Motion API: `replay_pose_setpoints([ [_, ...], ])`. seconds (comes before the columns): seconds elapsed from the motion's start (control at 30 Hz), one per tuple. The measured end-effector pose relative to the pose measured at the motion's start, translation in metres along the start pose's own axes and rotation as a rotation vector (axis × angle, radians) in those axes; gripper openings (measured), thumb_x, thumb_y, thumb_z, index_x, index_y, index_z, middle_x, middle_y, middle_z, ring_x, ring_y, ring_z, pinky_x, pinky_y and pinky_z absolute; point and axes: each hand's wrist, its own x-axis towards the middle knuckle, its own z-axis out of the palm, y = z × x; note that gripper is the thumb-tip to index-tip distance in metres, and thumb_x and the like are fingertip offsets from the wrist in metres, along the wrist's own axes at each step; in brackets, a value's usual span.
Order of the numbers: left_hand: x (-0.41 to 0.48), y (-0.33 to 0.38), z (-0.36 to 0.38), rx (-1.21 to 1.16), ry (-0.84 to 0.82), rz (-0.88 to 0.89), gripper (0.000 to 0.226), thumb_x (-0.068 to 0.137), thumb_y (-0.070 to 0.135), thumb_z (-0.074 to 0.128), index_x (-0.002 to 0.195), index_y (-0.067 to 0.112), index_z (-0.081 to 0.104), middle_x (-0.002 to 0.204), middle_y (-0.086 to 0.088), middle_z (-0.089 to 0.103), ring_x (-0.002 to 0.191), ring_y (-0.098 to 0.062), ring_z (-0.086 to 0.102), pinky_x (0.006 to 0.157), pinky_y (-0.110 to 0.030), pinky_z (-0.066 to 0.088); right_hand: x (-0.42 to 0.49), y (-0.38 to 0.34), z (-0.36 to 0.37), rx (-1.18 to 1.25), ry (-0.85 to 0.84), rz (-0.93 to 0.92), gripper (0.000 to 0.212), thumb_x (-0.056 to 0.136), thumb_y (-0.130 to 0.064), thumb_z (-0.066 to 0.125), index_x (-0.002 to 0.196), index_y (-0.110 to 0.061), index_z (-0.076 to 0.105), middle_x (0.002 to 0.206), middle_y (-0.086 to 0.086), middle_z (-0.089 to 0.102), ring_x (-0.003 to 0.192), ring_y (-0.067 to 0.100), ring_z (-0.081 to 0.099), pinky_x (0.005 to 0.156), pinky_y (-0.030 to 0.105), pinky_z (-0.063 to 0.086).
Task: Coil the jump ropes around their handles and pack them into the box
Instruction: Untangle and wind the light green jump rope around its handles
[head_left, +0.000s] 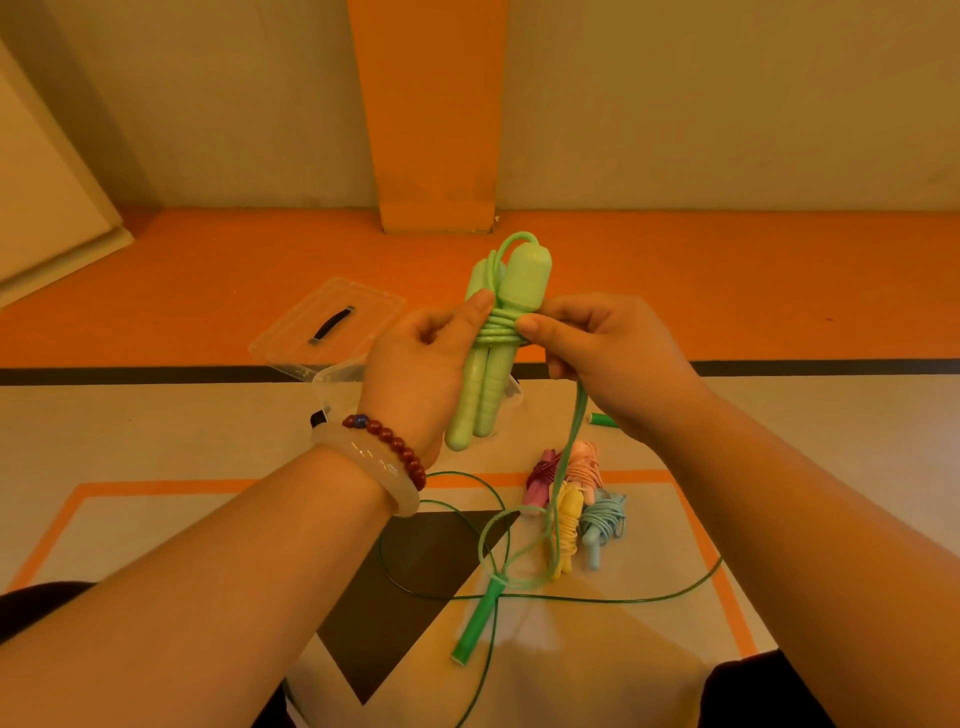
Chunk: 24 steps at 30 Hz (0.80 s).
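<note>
My left hand (415, 374) grips the two light green handles (488, 384) held together upright in front of me. Several turns of light green rope (500, 331) are wound round their middle. My right hand (608, 358) pinches the rope beside the coil, and the loose part (571, 436) hangs down from it to the floor. The clear plastic box (337, 382) sits on the floor behind my left hand, mostly hidden. Coiled ropes lie on the floor in a pile: dark pink (540, 475), light pink (587, 462), yellow (566, 525) and blue (602, 519).
The clear lid (327, 325) with a dark grip lies beyond the box. A darker green rope (623, 597) sprawls uncoiled over the floor, one handle (475, 621) near me and the other handle (602, 419) under my right wrist. A wall and orange pillar stand behind.
</note>
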Motion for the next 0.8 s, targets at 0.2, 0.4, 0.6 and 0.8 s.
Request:
replay_pose_setpoints([
  [0.2,-0.010,0.000,0.003,0.391,-0.046,0.206,0.038,0.100,0.043,0.038,0.071,0.025,0.053,0.063,0.007,0.050,0.055,-0.002,0.046,0.051,-0.019,0.032,-0.004,-0.003,0.011,-0.126,0.108,0.004,0.010,0.084,-0.029,0.071,0.078,-0.021,0.071,0.052,-0.009,0.059,0.045,0.002,0.046,0.046,0.019,0.039],
  [0.4,-0.015,-0.014,0.005,0.426,-0.076,0.305,0.060,0.085,0.068,0.029,0.108,0.015,0.044,0.100,-0.002,0.052,0.084,-0.014,0.051,0.061,-0.018,0.038,-0.008,-0.004,0.017,-0.075,-0.048,0.037,0.014,0.090,-0.018,0.064,0.081,-0.025,0.073,0.060,0.005,0.066,0.055,0.013,0.053,0.059,0.027,0.045],
  [0.6,-0.006,0.001,-0.004,0.466,-0.161,0.316,0.055,0.071,0.067,0.036,0.102,0.023,0.046,0.076,0.013,0.049,0.061,0.005,0.051,0.051,-0.014,0.038,-0.003,-0.013,-0.008,0.005,-0.219,0.075,0.015,0.089,-0.013,0.063,0.088,-0.025,0.073,0.057,0.003,0.062,0.058,0.015,0.052,0.057,0.022,0.041],
  [0.8,-0.006,-0.003,0.004,0.131,-0.238,0.049,0.049,0.089,0.060,0.047,0.099,0.013,0.058,0.072,-0.008,0.053,0.055,-0.018,0.045,0.050,-0.031,0.038,-0.002,-0.005,-0.007,0.028,-0.041,0.027,0.010,0.080,-0.021,0.073,0.070,-0.020,0.069,0.051,0.002,0.063,0.049,0.009,0.052,0.051,0.019,0.042],
])
